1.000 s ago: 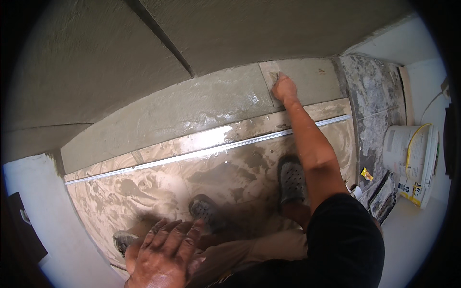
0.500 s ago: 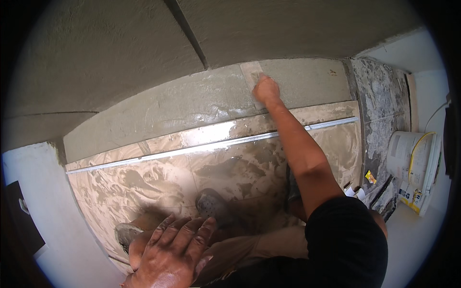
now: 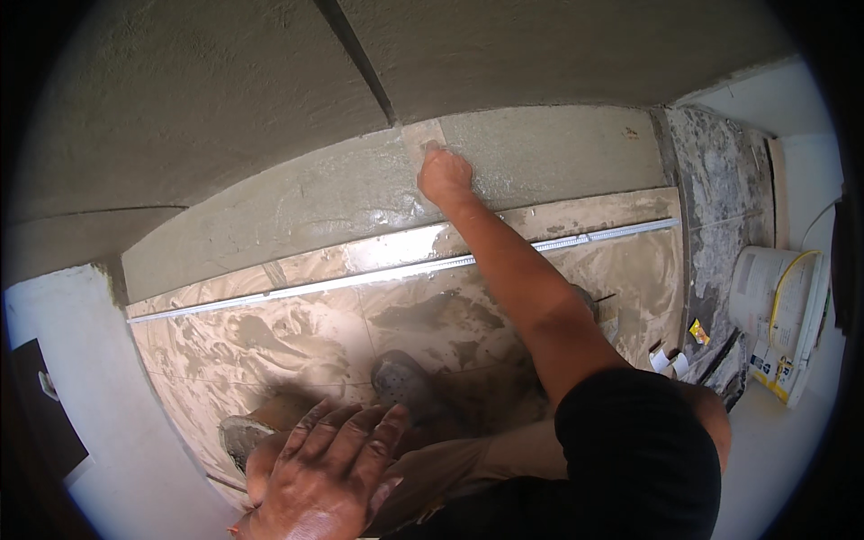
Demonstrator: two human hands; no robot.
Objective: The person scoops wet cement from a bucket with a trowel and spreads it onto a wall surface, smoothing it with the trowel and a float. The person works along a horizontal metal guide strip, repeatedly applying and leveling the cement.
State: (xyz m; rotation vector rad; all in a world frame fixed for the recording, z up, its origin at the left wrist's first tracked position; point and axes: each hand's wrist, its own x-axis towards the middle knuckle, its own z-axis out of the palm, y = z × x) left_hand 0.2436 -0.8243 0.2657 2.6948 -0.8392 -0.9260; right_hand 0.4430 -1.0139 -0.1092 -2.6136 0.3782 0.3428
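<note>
My right hand [image 3: 444, 173] reaches forward at arm's length to a band of wet grey plaster [image 3: 297, 211] along the foot of the wall. Its fingers are curled tight and pressed against the plaster, around something small and grey that the fist mostly hides. A paler vertical stripe [image 3: 419, 137] sits just above the knuckles. My left hand [image 3: 324, 463] lies flat on my bent knee at the bottom of the view, fingers spread, holding nothing.
Beneath me are floor tiles [image 3: 270, 337] smeared with pale mortar, and both my shoes [image 3: 400, 382] stand on them. A long metal straightedge [image 3: 360, 277] lies across the tiles near the wall. A white bucket [image 3: 774, 310] with a yellow handle stands at the right.
My right hand has slid leftward along the wet plaster band. My left hand stays on my knee.
</note>
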